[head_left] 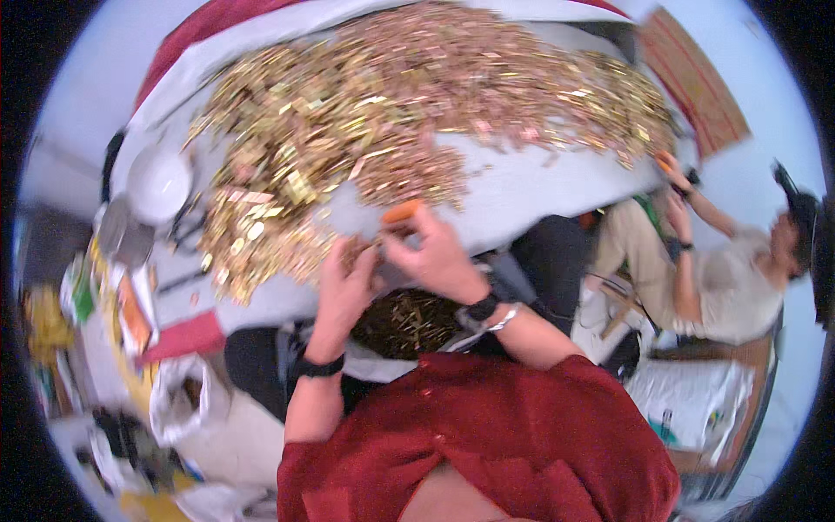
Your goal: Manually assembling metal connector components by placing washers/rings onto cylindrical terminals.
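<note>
My right hand (432, 254) is closed around an orange-handled tool (402, 211); its working end is hidden and blurred. Close beside it, my left hand (348, 283) has its fingers drawn together in a pinch, and what lies in them is too smeared to make out. Both hands are over the near edge of a pale table (504, 178). A large heap of small flat gold and copper-coloured metal pieces (374, 96) spreads across the table beyond them. Below my hands, in front of my body, a dark container (404, 326) holds some thin golden pieces.
A white bowl (160, 184) and a grey container (127, 233) stand at the table's left side. An open white sack (187, 400) is at lower left. On the right sits a co-worker (739, 270) holding another orange-handled tool (664, 162). A cardboard sheet (696, 83) leans at far right.
</note>
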`<control>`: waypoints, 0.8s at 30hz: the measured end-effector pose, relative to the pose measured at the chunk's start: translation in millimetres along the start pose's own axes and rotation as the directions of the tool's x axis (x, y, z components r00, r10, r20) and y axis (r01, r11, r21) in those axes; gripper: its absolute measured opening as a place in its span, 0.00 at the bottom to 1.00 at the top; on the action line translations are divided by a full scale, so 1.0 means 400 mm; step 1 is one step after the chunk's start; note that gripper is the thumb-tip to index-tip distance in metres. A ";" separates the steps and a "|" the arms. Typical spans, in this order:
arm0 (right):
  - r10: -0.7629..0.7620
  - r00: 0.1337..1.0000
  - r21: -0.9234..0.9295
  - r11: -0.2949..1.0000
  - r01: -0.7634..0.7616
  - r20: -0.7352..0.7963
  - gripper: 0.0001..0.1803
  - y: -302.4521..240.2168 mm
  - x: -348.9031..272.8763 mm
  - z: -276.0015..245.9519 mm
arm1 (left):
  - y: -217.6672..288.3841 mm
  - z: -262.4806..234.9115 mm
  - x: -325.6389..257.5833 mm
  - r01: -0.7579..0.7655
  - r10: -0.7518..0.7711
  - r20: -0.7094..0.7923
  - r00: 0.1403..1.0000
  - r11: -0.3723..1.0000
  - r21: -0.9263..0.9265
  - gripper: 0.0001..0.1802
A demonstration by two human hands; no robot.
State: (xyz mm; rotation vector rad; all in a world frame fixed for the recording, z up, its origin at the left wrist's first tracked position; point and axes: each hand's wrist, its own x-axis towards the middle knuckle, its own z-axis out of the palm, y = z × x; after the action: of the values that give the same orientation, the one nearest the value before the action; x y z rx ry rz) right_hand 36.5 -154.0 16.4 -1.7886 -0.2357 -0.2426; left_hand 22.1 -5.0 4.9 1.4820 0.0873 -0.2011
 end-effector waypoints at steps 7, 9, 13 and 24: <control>-0.280 0.957 -0.109 0.952 0.287 0.071 0.07 0.010 -0.020 0.020 | -0.035 -0.043 -0.004 -0.114 0.112 0.018 0.994 0.989 0.096 0.07; -0.288 0.956 -0.125 0.948 0.292 0.055 0.06 0.015 -0.023 0.011 | -0.013 -0.026 -0.003 -0.128 0.121 0.059 0.991 0.983 0.133 0.04; -0.329 0.942 -0.122 0.934 0.336 0.073 0.06 0.005 -0.023 -0.009 | 0.044 -0.010 -0.019 0.094 -0.091 0.120 0.989 0.995 -0.017 0.03; -0.271 0.959 0.003 0.962 0.271 0.081 0.07 0.006 -0.030 0.005 | 0.003 -0.025 -0.015 -0.131 0.127 0.048 0.991 0.986 0.101 0.03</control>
State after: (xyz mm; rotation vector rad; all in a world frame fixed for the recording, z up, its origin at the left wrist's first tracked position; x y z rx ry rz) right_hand 25.8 -152.9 10.4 -1.7735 -0.5402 -0.3669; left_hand 17.0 5.6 6.4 1.5811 -0.0533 -0.1323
